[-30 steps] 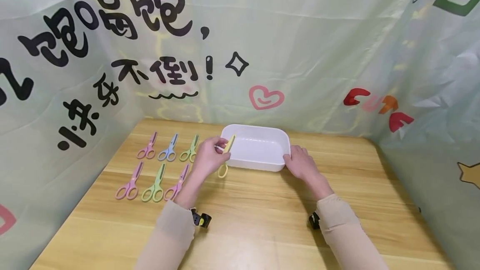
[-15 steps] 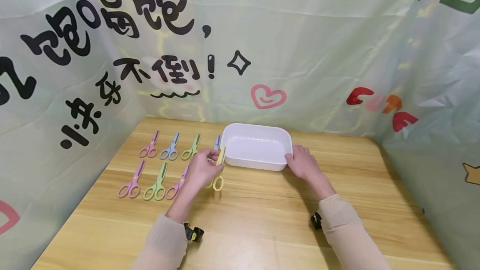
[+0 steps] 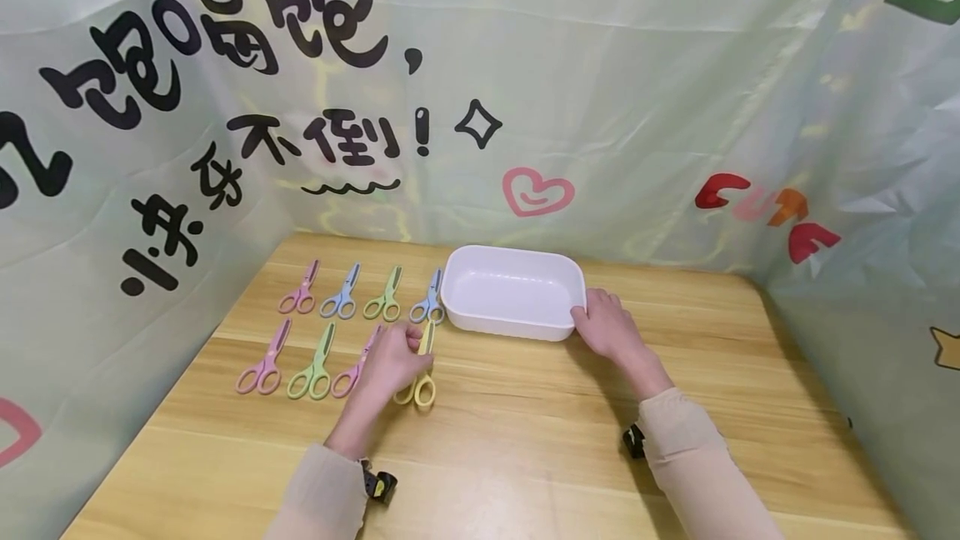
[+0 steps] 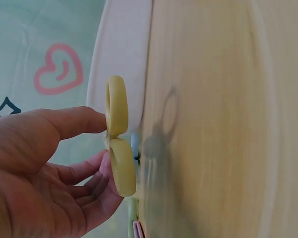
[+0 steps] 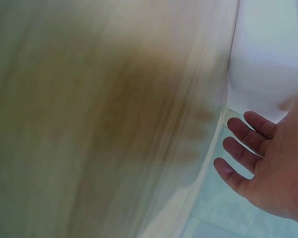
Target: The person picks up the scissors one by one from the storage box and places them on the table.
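My left hand [image 3: 392,361] pinches a pair of yellow scissors [image 3: 424,390] by the middle, thumb on one side and fingers on the other. Their blades point away from me and their loops toward me. In the left wrist view the yellow loops [image 4: 118,106] stand apart from their shadow on the wood, so the scissors are off the tabletop. At the right end of a white plastic tray [image 3: 517,330], my right hand [image 3: 609,327] holds the rim with the thumb over it. Its other fingers [image 5: 243,153] are spread outside the tray in the right wrist view.
Pink [image 3: 298,298], blue [image 3: 339,304], green [image 3: 384,304] and another blue scissors [image 3: 427,309] form the back row. Pink [image 3: 260,374], green [image 3: 311,376] and partly hidden pink scissors [image 3: 347,379] form the front row. A printed cloth [image 3: 615,107] hangs around the wooden table [image 3: 525,440].
My left hand has carried the yellow scissors from the tray's left end toward me and leftward, lower to the table. The back blue scissors are uncovered. My right hand stays at the tray.
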`<act>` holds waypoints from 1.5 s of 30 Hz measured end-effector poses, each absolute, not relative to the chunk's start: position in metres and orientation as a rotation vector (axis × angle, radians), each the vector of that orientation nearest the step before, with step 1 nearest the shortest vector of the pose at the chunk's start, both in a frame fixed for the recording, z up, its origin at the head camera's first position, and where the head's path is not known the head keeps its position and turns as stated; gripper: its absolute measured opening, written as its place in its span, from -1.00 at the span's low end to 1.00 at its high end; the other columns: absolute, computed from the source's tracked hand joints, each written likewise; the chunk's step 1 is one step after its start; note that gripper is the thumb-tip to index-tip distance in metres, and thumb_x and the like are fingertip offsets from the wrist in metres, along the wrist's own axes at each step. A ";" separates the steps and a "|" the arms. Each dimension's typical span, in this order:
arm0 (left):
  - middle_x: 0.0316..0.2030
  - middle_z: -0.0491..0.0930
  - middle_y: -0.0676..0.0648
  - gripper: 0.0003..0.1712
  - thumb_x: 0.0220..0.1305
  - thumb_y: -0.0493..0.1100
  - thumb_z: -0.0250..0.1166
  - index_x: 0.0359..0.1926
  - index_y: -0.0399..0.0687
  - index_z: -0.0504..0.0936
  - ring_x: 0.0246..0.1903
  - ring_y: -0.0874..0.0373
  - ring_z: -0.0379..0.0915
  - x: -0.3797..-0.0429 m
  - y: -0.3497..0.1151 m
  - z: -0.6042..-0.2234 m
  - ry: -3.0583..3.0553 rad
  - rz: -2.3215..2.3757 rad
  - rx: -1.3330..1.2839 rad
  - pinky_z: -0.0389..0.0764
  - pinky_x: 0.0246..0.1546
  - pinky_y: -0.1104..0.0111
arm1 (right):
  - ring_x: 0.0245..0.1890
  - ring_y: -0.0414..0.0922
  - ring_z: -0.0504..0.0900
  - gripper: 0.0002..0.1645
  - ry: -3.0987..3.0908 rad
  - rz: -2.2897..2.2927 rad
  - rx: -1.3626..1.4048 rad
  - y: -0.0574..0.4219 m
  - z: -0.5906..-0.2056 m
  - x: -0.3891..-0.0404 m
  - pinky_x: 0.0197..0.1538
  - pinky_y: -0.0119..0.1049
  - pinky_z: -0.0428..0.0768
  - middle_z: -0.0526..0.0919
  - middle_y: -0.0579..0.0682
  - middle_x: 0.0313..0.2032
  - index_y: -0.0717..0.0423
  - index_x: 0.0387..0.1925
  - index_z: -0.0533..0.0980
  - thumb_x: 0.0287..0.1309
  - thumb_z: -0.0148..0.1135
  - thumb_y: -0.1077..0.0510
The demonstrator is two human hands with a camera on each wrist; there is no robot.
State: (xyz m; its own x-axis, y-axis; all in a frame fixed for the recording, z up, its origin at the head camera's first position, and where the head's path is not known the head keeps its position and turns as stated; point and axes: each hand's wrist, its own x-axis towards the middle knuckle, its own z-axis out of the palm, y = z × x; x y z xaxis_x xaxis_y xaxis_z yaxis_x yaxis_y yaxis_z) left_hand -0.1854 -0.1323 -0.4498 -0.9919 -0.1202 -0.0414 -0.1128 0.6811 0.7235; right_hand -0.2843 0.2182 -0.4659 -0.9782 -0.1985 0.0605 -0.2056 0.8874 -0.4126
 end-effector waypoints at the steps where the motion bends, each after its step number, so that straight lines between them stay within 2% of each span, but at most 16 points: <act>1: -0.23 0.68 -0.14 -0.51 -0.02 -0.27 0.53 -0.01 -0.32 0.65 -0.20 -0.02 0.61 -0.185 -0.133 -0.451 -2.886 -1.225 0.201 0.64 -0.02 0.07 | 0.13 0.31 0.41 -0.41 -3.036 0.668 0.324 0.218 -0.466 -0.284 0.12 0.32 0.44 0.52 0.37 0.18 0.43 0.21 0.41 0.51 -0.17 -0.01; 12: -0.24 0.67 -0.12 -0.53 0.02 -0.24 0.58 -0.05 -0.29 0.64 -0.23 -0.01 0.59 -0.183 -0.138 -0.461 -2.981 -1.170 0.232 0.62 -0.04 0.08 | 0.18 0.32 0.39 -0.36 -3.045 0.678 0.322 0.217 -0.465 -0.285 0.17 0.33 0.43 0.50 0.37 0.21 0.43 0.24 0.40 0.50 -0.20 -0.04; 25: -0.28 0.66 -0.08 -0.48 -0.07 -0.20 0.70 -0.09 -0.25 0.67 -0.27 0.05 0.58 -0.185 -0.143 -0.471 -2.944 -1.233 0.207 0.60 -0.06 0.09 | 0.17 0.32 0.41 -0.38 -3.037 0.670 0.314 0.218 -0.465 -0.281 0.16 0.33 0.44 0.51 0.37 0.19 0.43 0.23 0.41 0.49 -0.19 -0.01; 31: -0.32 0.66 -0.06 -0.49 -0.09 -0.19 0.71 -0.11 -0.23 0.69 -0.27 0.03 0.56 -0.186 -0.145 -0.475 -2.921 -1.233 0.212 0.56 0.05 0.04 | 0.18 0.32 0.40 -0.38 -3.037 0.672 0.316 0.219 -0.466 -0.280 0.17 0.34 0.43 0.51 0.37 0.19 0.44 0.24 0.40 0.49 -0.18 -0.01; 35: -0.32 0.66 -0.06 -0.49 -0.09 -0.19 0.71 -0.11 -0.23 0.69 -0.23 0.00 0.56 -0.185 -0.145 -0.476 -2.920 -1.229 0.220 0.49 0.21 -0.03 | 0.20 0.33 0.40 -0.38 -3.035 0.681 0.320 0.219 -0.466 -0.281 0.19 0.34 0.42 0.51 0.37 0.20 0.44 0.25 0.40 0.50 -0.18 -0.01; 38: -0.32 0.65 -0.06 -0.47 -0.09 -0.19 0.71 -0.10 -0.23 0.69 -0.19 -0.03 0.55 -0.185 -0.144 -0.474 -2.921 -1.233 0.226 0.47 0.23 -0.04 | 0.20 0.34 0.40 -0.38 -3.030 0.690 0.326 0.219 -0.466 -0.282 0.19 0.34 0.42 0.51 0.37 0.20 0.42 0.25 0.41 0.50 -0.18 -0.01; 45: -0.29 0.64 -0.07 -0.47 -0.07 -0.15 0.71 -0.09 -0.22 0.67 -0.22 0.00 0.54 -0.183 -0.145 -0.472 -2.929 -1.233 0.223 0.53 0.07 0.02 | 0.24 0.34 0.39 -0.31 -3.042 0.699 0.343 0.221 -0.467 -0.282 0.22 0.35 0.40 0.49 0.37 0.24 0.39 0.30 0.38 0.59 -0.28 -0.11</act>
State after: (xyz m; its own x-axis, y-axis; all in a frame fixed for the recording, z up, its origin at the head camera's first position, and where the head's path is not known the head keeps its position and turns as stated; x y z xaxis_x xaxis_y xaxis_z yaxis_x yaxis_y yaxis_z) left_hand -0.1833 -0.1453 -0.4721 -0.9892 -0.1116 -0.0951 -0.1460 0.6908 0.7081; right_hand -0.2818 0.2205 -0.4665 -0.9761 -0.2115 0.0497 -0.2120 0.8769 -0.4313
